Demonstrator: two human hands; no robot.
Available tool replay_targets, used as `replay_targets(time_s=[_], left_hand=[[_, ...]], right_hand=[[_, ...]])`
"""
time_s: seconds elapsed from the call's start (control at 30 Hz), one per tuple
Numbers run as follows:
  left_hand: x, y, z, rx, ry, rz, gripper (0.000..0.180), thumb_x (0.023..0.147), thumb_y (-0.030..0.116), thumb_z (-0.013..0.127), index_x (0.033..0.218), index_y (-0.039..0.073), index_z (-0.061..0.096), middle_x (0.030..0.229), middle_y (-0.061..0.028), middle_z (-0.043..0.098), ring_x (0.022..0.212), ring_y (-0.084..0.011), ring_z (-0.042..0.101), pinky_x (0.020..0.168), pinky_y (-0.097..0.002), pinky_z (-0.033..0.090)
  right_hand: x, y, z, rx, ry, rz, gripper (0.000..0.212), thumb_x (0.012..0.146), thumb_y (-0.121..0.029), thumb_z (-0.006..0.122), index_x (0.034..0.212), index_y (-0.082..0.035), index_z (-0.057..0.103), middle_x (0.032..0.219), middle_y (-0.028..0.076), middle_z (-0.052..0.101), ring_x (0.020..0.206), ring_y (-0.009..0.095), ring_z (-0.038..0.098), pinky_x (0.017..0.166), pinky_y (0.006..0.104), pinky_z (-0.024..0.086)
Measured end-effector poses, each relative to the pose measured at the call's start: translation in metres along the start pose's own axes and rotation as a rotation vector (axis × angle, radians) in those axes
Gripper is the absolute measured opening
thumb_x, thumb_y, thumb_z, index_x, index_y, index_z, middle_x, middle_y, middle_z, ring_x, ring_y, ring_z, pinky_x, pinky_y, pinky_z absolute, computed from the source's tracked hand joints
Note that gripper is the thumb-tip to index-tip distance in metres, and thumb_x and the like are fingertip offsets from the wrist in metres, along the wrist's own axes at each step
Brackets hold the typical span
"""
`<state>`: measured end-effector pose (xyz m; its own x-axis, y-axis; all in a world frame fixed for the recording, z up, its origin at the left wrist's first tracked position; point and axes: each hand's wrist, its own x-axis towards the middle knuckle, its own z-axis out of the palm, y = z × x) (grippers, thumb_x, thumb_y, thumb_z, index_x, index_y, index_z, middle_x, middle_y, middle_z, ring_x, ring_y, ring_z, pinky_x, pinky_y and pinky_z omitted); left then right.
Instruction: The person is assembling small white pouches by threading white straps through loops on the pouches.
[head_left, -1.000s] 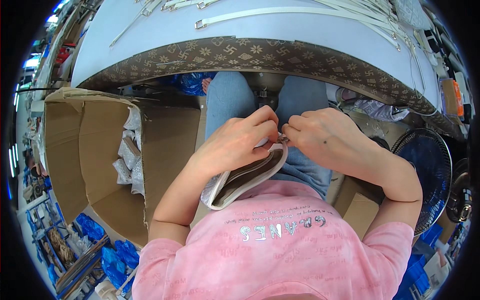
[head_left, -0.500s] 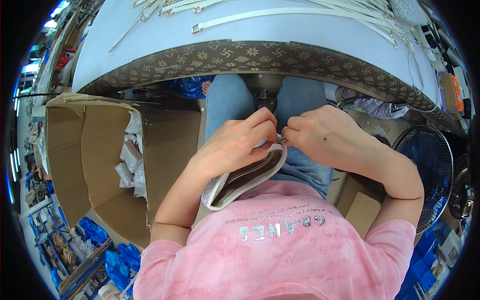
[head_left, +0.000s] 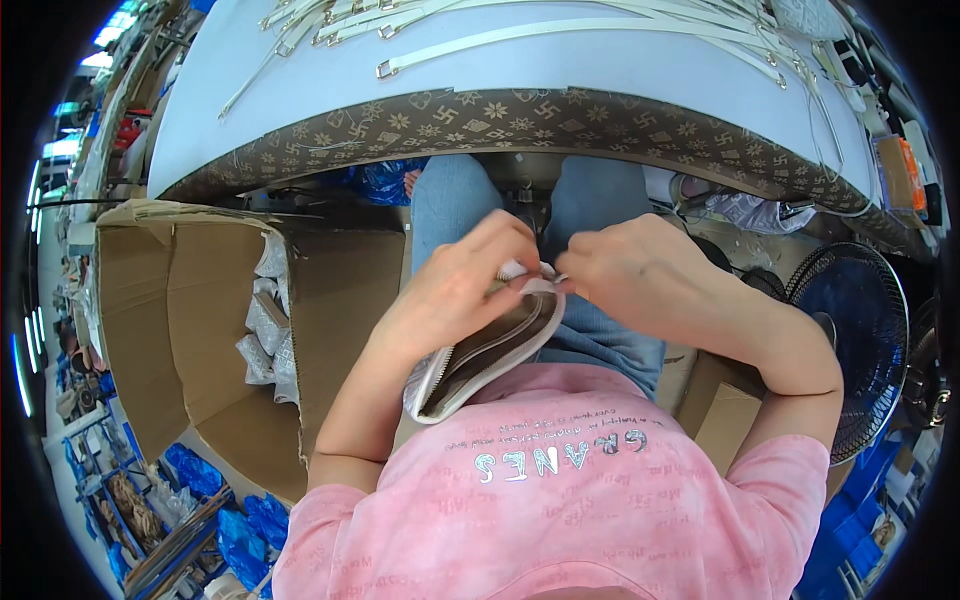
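White zip pouch (head_left: 482,362) agape, yr L hand (head_left: 462,278) & R hand (head_left: 632,264) pinch its far corner (head_left: 541,286), prob. working it; next needs L steady.

The left hand (head_left: 460,285) hangs over the left side of the lap in faded light-blue denim (head_left: 612,340), back upward, its slightly blurred fingers curled toward the lap's midline. The right hand (head_left: 635,270) faces it from the lap's right side, knuckles up, fingers bent into a pinch and close to the left fingers. The bare left forearm (head_left: 372,375) slants in from left of the lap; the bare right forearm (head_left: 765,335) from its right, elbow sharply bent.
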<state>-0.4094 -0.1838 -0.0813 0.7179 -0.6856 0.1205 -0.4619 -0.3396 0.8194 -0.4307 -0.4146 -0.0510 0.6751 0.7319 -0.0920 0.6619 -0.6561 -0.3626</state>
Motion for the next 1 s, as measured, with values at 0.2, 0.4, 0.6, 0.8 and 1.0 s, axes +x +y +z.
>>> replay_targets(time_s=[0.2, 0.4, 0.6, 0.8, 1.0], left_hand=[[-0.017, 0.005, -0.028, 0.186, 0.251, 0.055, 0.027, 0.074, -0.003, 0.074, 0.095, 0.004, 0.059, 0.103, -0.0093, 0.06, 0.077, -0.0237, 0.061, 0.065, -0.0331, 0.05], [-0.034, 0.016, -0.033, -0.43, 0.381, 0.069, 0.029, 0.074, 0.007, 0.084, 0.094, 0.003, 0.062, 0.11, -0.0101, 0.057, 0.081, -0.0164, 0.055, 0.07, -0.0252, 0.044], [-0.046, 0.043, -0.078, -0.343, -0.017, -0.266, 0.034, 0.076, 0.012, 0.085, 0.1, 0.006, 0.062, 0.114, -0.0086, 0.054, 0.086, -0.0154, 0.053, 0.076, -0.0266, 0.045], [-0.041, 0.044, -0.074, 0.128, -0.285, -0.263, 0.037, 0.076, 0.011, 0.081, 0.107, 0.008, 0.06, 0.118, -0.0084, 0.057, 0.091, -0.0265, 0.059, 0.078, -0.0337, 0.05], [-0.055, 0.055, -0.068, 0.62, 0.151, -0.12, 0.03, 0.076, 0.005, 0.073, 0.105, 0.007, 0.066, 0.121, -0.0104, 0.063, 0.097, -0.0324, 0.065, 0.076, -0.0373, 0.053]], right_hand=[[0.01, -0.034, 0.023, 0.558, 0.407, 0.209, 0.039, 0.079, -0.015, 0.079, 0.109, -0.004, 0.057, 0.076, 0.006, 0.06, 0.065, 0.018, 0.064, 0.056, 0.0325, 0.051], [0.029, -0.038, 0.066, 0.496, 0.779, -0.079, 0.049, 0.072, 0.002, 0.077, 0.115, -0.005, 0.054, 0.083, 0.007, 0.063, 0.058, 0.018, 0.062, 0.047, 0.0266, 0.047], [0.029, -0.028, 0.069, 0.337, 0.763, -0.281, 0.052, 0.068, 0.007, 0.074, 0.116, -0.004, 0.056, 0.089, 0.008, 0.066, 0.06, 0.017, 0.064, 0.049, 0.026, 0.049], [0.031, -0.019, 0.066, 0.304, 0.702, -0.282, 0.052, 0.068, 0.008, 0.072, 0.116, -0.005, 0.058, 0.089, 0.009, 0.066, 0.062, 0.019, 0.065, 0.05, 0.0274, 0.05], [0.039, -0.019, 0.06, 0.43, 0.777, -0.212, 0.04, 0.079, 0.006, 0.07, 0.117, -0.005, 0.06, 0.091, 0.009, 0.066, 0.062, 0.017, 0.063, 0.051, 0.0274, 0.049]])
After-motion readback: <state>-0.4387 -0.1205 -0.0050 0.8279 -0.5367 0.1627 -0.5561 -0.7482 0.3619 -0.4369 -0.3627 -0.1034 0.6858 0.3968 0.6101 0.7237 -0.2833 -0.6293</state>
